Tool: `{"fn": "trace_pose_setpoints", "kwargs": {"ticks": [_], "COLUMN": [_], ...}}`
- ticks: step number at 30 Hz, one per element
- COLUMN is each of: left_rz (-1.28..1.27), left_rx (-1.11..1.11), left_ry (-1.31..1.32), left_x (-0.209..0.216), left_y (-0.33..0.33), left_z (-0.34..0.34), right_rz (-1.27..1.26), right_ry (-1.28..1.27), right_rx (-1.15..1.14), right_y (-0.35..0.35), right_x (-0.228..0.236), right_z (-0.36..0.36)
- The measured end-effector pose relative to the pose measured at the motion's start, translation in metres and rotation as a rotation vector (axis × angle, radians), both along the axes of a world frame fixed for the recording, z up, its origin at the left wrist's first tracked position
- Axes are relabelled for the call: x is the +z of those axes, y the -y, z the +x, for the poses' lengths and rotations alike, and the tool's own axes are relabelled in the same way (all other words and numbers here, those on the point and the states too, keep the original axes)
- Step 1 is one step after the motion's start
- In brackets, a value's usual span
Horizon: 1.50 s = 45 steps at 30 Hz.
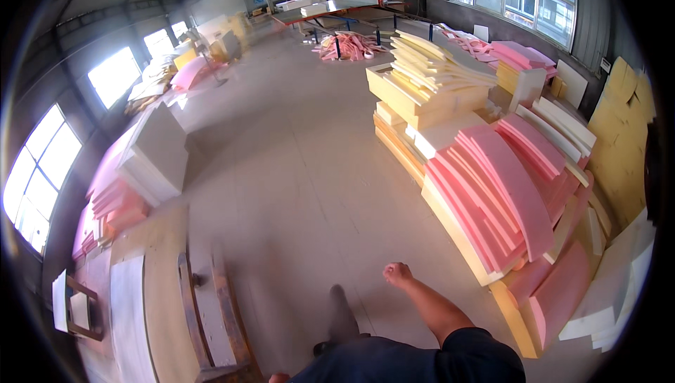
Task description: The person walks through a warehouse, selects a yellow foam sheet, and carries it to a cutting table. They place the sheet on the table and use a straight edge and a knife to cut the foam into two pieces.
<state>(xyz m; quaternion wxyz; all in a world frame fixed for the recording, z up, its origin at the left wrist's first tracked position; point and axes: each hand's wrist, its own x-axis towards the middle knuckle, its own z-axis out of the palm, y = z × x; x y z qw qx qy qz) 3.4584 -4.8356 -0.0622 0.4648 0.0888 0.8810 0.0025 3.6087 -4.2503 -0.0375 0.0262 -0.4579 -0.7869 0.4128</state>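
Observation:
Out ahead of my body, my right hand (398,275) hangs over the bare floor, its fingers curled into a loose fist with nothing visible in them. To its right lies a big stack of pink foam sheets (503,186), well apart from the hand. Only a sliver of my left hand (279,378) shows at the lower edge; its fingers are hidden. Closest to that hand is a worn wooden cart frame (228,305) with long rails, standing on my left. One of my legs is stretched forward, as in a step.
Yellow foam sheets (432,66) are piled behind the pink ones. White boards (155,151) lean at the left, near more pink foam (116,203). Farther off, pink offcuts (349,45) lie beneath a long table (330,9). The grey floor (288,158) runs between the stacks.

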Motion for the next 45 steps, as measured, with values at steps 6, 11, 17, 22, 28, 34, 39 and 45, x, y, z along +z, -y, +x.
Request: {"fn": "trace_pose_setpoints", "kwargs": {"ticks": [6,11,17,22,28,34,39,45], "left_rz": [-0.158,0.277,0.792,0.576,0.523,0.044,-0.151,0.583], "left_rx": [-0.420,-0.242,0.215,-0.251,0.084,-0.289,-0.708,-0.225], "left_ry": [0.063,-0.463,-0.127,-0.200,-0.068,-0.044,0.022,-0.409], "left_x": [-0.012,-0.017,0.015,0.049,0.039,-0.006,-0.036,-0.012], "left_y": [-0.151,-0.366,-0.666,-0.767,-0.858,-0.933,-1.041,-1.347], "left_z": [-0.204,-0.418,-0.579,-0.630,-0.741,-0.849,-0.992,-1.160], "right_rz": [0.167,0.073,-0.282,0.002,-0.089,0.037,0.028,0.092], "right_ry": [0.577,0.586,0.743,0.614,0.153,0.135,0.414,0.752], "right_rx": [0.427,0.563,0.184,0.582,-0.039,-0.150,0.403,0.644], "right_y": [-0.089,-0.159,-0.277,-0.443,-0.694,-0.851,-0.920,-0.999], "right_x": [-0.088,-0.096,-0.159,-0.124,-0.033,-0.022,-0.086,-0.106], "right_z": [-0.029,-0.046,-0.138,-0.328,-0.563,-0.716,-0.698,-0.704]}}
